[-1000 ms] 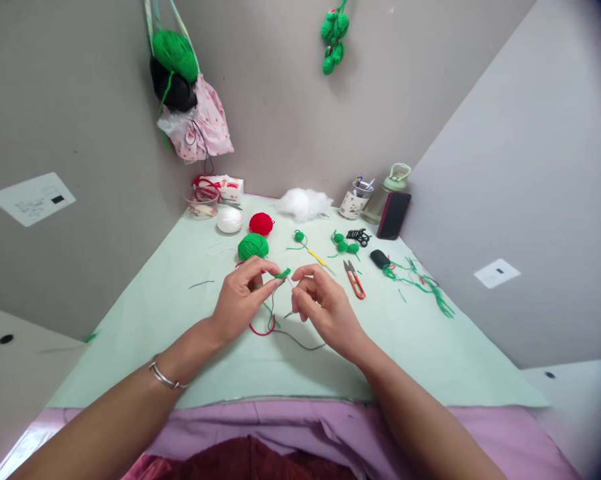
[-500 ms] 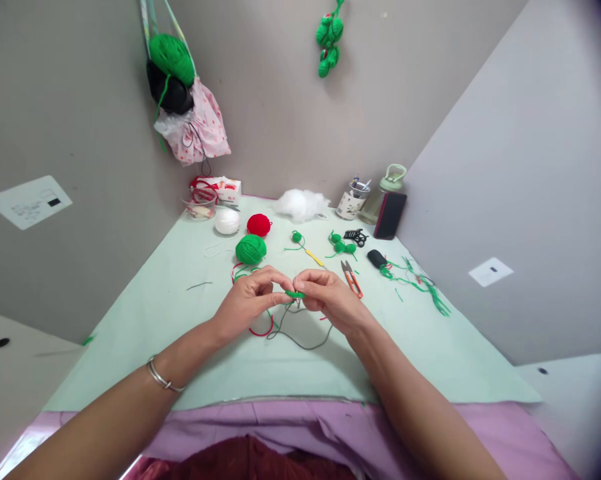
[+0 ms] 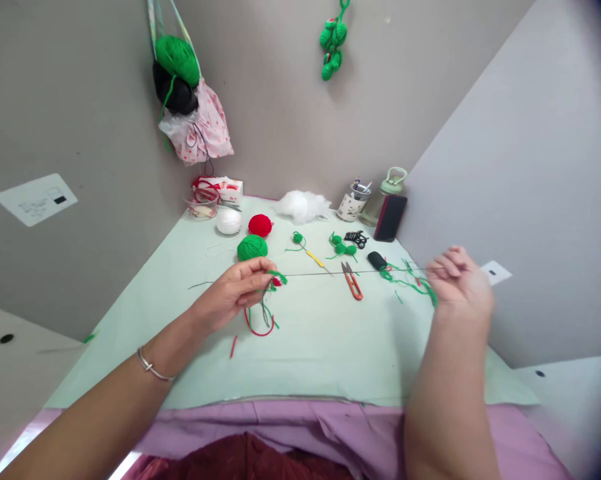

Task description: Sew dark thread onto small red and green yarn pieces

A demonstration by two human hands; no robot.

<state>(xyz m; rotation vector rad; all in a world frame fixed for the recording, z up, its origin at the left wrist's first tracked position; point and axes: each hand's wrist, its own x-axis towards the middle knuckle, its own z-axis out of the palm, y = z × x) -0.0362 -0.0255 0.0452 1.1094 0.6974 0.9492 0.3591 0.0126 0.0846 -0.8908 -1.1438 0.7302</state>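
My left hand pinches a small green and red crochet piece above the table. Loose red yarn, green strands and dark thread dangle below it. From the piece a dark thread runs taut across to my right hand, which is raised far to the right with its fingers closed on the thread. Whether a needle is in those fingers I cannot make out. A green yarn ball lies just behind my left hand. Orange-handled thread snips rest on the table beneath the stretched thread.
Behind lie a red yarn ball, a white yarn ball, a yellow crochet hook, small green balls and white stuffing. A phone leans by a bottle at the back right. Green yarn scraps lie right.
My right hand has swung far right and slightly up, drawing the dark thread straight. My left hand has shifted a little left, still pinching the crochet piece.
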